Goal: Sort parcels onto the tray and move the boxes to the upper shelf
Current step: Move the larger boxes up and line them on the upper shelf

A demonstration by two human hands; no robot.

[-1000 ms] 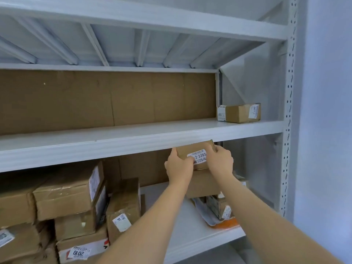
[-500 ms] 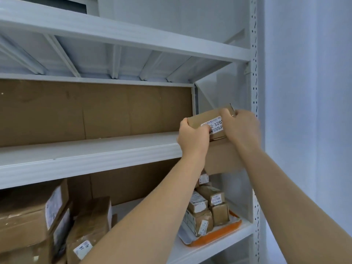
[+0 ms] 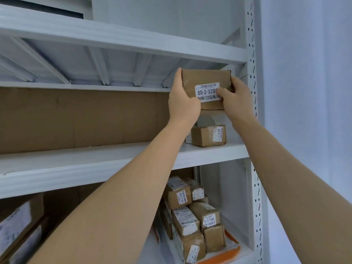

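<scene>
A brown cardboard box (image 3: 200, 78) with a white barcode label reading 80-2-3205 is held up between my two hands, above the right end of the upper shelf (image 3: 95, 161). My left hand (image 3: 182, 101) grips its left side and my right hand (image 3: 235, 100) grips its right side, thumb over the label. Below it a smaller taped box (image 3: 206, 135) stands on that shelf. On the lower shelf an orange tray (image 3: 231, 251) holds several small labelled parcels (image 3: 187, 219).
The white metal rack has a perforated upright (image 3: 253, 111) at the right and another shelf (image 3: 114, 38) overhead. Brown board (image 3: 76, 117) lines the back. Larger cardboard boxes (image 3: 21, 225) sit at the lower left. A pale wall (image 3: 308, 111) is to the right.
Both hands have lifted the labelled box from the lower shelf level up past the upper shelf edge. It now hangs above the smaller box there. The camera has tilted up and right.
</scene>
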